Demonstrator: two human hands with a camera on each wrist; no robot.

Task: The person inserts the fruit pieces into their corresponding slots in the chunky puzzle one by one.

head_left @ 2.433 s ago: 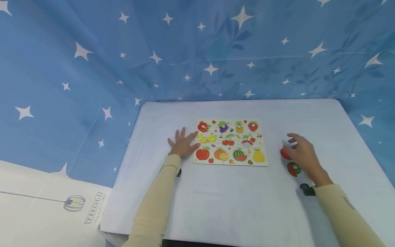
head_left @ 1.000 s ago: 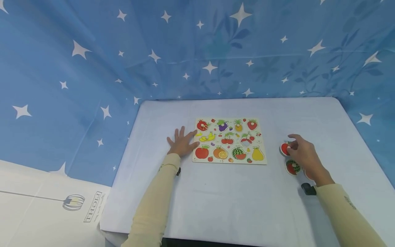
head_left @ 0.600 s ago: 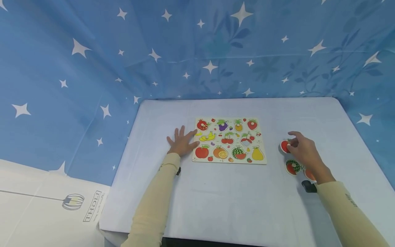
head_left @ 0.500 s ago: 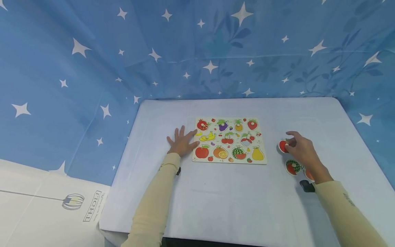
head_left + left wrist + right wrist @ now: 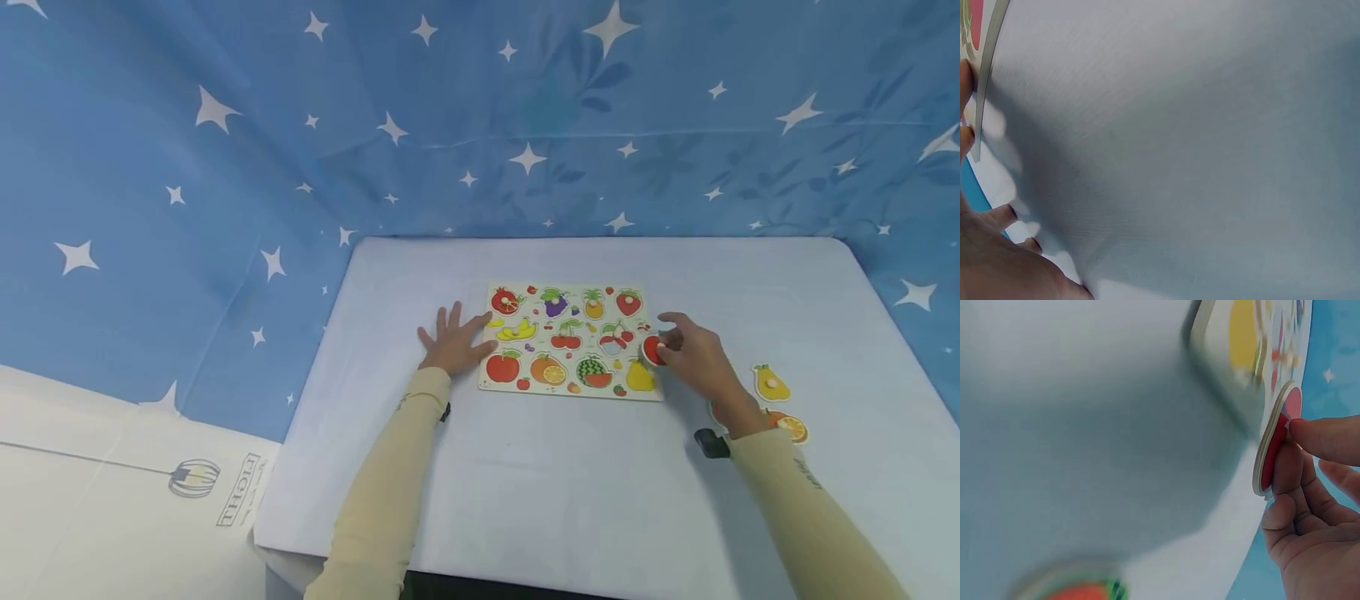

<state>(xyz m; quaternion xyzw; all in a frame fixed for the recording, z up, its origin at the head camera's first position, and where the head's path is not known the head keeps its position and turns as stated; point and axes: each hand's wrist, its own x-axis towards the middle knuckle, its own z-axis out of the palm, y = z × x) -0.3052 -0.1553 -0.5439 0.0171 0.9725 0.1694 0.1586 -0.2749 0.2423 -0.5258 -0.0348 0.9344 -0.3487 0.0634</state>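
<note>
A fruit puzzle board (image 5: 555, 392) lies on the white-covered table. My left hand (image 5: 456, 345) rests at its left edge, fingers spread, with thumb and forefinger touching the board. Thumb and fingers of my right hand (image 5: 697, 357) pinch a red fruit puzzle piece (image 5: 651, 351) by its knob, beside the board's right edge. In the right wrist view this piece (image 5: 1270, 447) is held up on edge, tilted, above the table. The left wrist view shows fingertips (image 5: 966, 81) against the board's edge.
Right of my right wrist lie a pear piece (image 5: 772, 383) and an orange piece (image 5: 793, 427). Another red piece (image 5: 717, 414) is mostly hidden behind that wrist; the right wrist view shows part of a watermelon piece (image 5: 1082, 591). A blue starry curtain (image 5: 480, 125) hangs behind the table.
My right hand has taken hold of the red fruit piece, lifted it and carried it left to the board's right edge. The pear piece has come into sight. My left hand stays by the board.
</note>
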